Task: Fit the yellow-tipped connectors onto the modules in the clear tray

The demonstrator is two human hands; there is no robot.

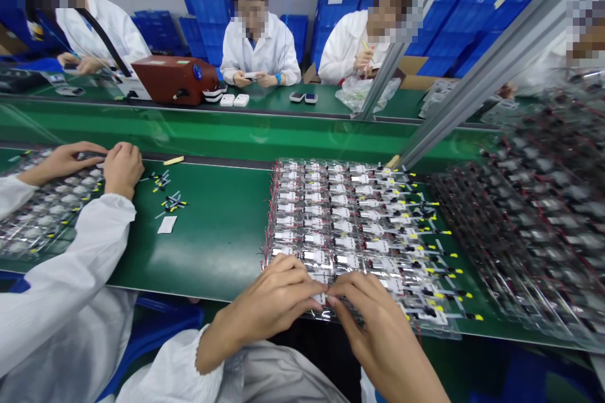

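Observation:
A clear plastic tray (pixel 347 227) in front of me holds rows of small white parts (pixel 377 244) with thin red wires along its left side. From its right side, strips with black and yellow ends (pixel 442 255) stick out. Over the tray's near edge, my left hand (pixel 276 295) is closed, thumb and forefinger pinching a small white part (pixel 320 298). My right hand (pixel 371 310) meets it from the right, its fingertips pinched at the same part. The fingers hide much of that part, so its exact kind does not show.
Stacked trays (pixel 534 214) of similar parts rise at the right. Left of my tray lie loose black-and-yellow pieces (pixel 174 203) and a white paper square (pixel 167 225). A co-worker's hands (pixel 121 170) are over another tray. A metal post (pixel 394 66) and a brown machine (pixel 172 79) stand beyond.

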